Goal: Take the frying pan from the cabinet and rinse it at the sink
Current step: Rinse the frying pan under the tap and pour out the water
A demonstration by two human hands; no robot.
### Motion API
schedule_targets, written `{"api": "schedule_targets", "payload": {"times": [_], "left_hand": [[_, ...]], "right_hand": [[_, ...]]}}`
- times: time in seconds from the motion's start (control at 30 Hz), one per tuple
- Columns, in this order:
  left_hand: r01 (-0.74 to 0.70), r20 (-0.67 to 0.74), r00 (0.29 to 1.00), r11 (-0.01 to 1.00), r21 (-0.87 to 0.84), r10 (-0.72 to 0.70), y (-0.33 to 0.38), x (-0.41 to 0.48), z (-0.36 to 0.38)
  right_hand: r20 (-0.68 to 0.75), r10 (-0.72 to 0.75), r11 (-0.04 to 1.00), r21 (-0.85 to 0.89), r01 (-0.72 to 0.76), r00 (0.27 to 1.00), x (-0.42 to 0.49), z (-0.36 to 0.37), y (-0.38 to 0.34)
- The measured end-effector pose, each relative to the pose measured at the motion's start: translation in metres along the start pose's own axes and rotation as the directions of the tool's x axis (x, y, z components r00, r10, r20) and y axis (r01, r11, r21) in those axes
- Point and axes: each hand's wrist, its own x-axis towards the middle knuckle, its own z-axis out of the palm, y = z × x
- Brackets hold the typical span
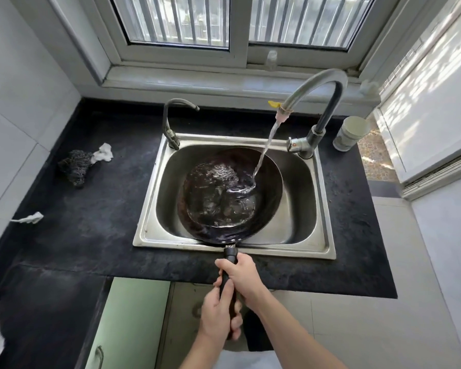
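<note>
Both hands were wrapped around the pan's long black handle (228, 278), the right hand (241, 274) closed on it nearer the bowl and the left hand (218, 312) clenched on its near end, fingers curled fully round the smooth, rod-shaped grip. The frying pan (229, 195) itself, a dark, round, deep-sided vessel with a mottled, worn surface, sat inside the stainless-steel sink (314, 198), its near rim leaning over the sink's front edge where the handle crossed out over the counter. A thin stream of water (264, 153) fell at a slant from the curved grey metal faucet (320, 86), which carried a pale pink nozzle and a small yellow tab, and landed on the pan's right inner wall, pooling into a glossy, rippled sheet across the bottom. A second, slimmer gooseneck tap (171, 121) stood at the sink's rear left corner. The countertop (96, 209) was matte black with a rough, stony texture. On it to the left lay a tangled wire scrubber (75, 166) touching a crumpled white cloth (103, 153), with another white scrap (30, 218) nearer the wall. A pale cylindrical cup (350, 133) stood at the right rear.
</note>
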Motion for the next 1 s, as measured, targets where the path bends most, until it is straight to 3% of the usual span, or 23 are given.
{"api": "schedule_targets", "payload": {"times": [0.23, 0.4, 0.63, 1.0], "left_hand": [[-0.038, -0.019, 0.999, 0.994, 0.107, 0.040, -0.008, -0.001, 0.008], [-0.074, -0.090, 0.990, 0.955, 0.289, 0.104, -0.012, 0.002, 0.009], [-0.104, -0.082, 0.985, 0.899, 0.426, 0.153, -0.008, 0.010, 0.008], [0.008, 0.068, 0.998, 0.992, 0.125, -0.016, 0.011, 0.014, 0.001]], "right_hand": [[0.071, -0.038, 0.999, -0.007, 0.038, 0.997, -0.001, -0.013, 0.004], [0.137, -0.012, 0.998, 0.061, 0.004, 0.990, 0.004, -0.015, 0.004], [0.130, 0.026, 0.992, 0.120, -0.041, 0.991, 0.008, -0.015, 0.002], [-0.066, 0.061, 0.993, 0.103, -0.054, 0.996, 0.009, -0.008, -0.002]]}}
